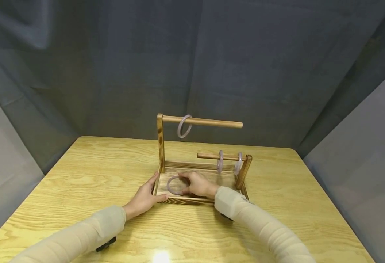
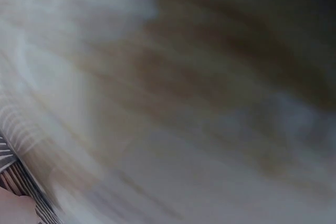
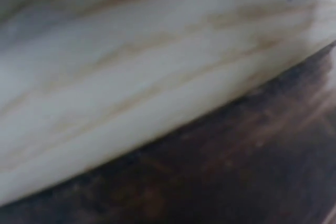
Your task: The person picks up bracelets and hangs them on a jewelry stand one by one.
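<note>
A wooden bangle stand, with a shallow tray base (image 1: 184,201) and two bars, sits on the table. My left hand (image 1: 143,200) grips the tray's front left corner, thumb at the front rim and fingers along the left side. Over the tray floor, my right hand (image 1: 199,183) pinches the right side of a pale lilac bangle (image 1: 168,185); its fingertips are partly hidden. Another bangle (image 1: 180,130) hangs on the upper bar (image 1: 218,123). Two more, a middle bangle (image 1: 220,166) and a right bangle (image 1: 237,168), hang on the lower bar (image 1: 207,156).
The light wood table (image 1: 97,168) extends around the stand. A dark grey curtain (image 1: 139,73) hangs behind it. The upper bar's free end points right, the lower bar's points left. Both wrist views are mostly blurred close-ups; the left one shows a bit of skin (image 2: 16,208) beside dark-grained wood.
</note>
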Tool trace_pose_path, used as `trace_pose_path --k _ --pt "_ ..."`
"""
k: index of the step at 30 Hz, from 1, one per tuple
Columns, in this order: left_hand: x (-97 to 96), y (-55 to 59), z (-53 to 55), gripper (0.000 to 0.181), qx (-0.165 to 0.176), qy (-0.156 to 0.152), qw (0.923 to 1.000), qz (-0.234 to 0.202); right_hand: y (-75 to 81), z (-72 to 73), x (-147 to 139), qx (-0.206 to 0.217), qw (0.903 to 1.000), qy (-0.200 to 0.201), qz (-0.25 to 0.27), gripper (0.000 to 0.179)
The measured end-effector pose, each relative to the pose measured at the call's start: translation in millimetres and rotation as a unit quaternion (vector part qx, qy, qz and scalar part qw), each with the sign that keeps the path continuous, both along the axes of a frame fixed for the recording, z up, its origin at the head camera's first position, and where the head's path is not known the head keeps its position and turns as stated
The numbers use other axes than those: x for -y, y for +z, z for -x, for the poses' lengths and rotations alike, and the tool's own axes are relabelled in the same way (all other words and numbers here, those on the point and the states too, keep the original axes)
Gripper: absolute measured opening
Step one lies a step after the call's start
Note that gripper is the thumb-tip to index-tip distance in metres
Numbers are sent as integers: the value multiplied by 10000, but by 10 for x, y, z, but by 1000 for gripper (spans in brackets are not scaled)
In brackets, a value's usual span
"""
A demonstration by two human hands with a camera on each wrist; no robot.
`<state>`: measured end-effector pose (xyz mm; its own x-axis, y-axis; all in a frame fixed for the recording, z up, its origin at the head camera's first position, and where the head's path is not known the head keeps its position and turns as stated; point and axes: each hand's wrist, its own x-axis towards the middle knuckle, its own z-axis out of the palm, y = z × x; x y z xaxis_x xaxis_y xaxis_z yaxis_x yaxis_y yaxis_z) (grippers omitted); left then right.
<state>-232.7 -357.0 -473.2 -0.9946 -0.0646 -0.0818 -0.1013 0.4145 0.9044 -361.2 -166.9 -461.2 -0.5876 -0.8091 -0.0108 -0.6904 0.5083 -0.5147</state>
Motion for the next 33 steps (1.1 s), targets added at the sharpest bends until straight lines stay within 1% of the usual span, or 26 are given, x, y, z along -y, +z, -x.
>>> trace_pose_path --k 4,10,13,15,17,19,22,26,29,33 --pt "4 -15 -1 94 35 24 10000 43 -25 -7 -10 -110 9999 -107 23 74" --pt "3 -8 -14 94 29 62 10000 65 -36 -14 -5 -143 9998 -75 134 74" --pt "-3 0 -11 93 60 77 9999 50 -37 0 4 86 9995 -120 275 75" --pt "-6 3 -6 93 32 74 10000 58 -42 18 14 404 9981 -194 419 76" --pt "-8 6 -5 93 37 80 9999 74 -44 36 31 820 9946 -253 591 78" --pt "-8 6 -6 92 8 76 9999 96 -52 59 54 1138 9909 -254 671 80" --pt "-7 7 -12 92 15 58 9999 110 -60 87 87 1332 9896 -75 534 83" --pt "-6 10 -15 92 39 40 9999 94 -74 107 124 1223 9920 279 168 87" --pt "-10 14 -10 92 68 49 9999 72 -79 109 139 1149 9921 502 60 87" --pt "-11 21 -15 92 67 42 10000 21 -85 111 162 1112 9920 604 -30 85"
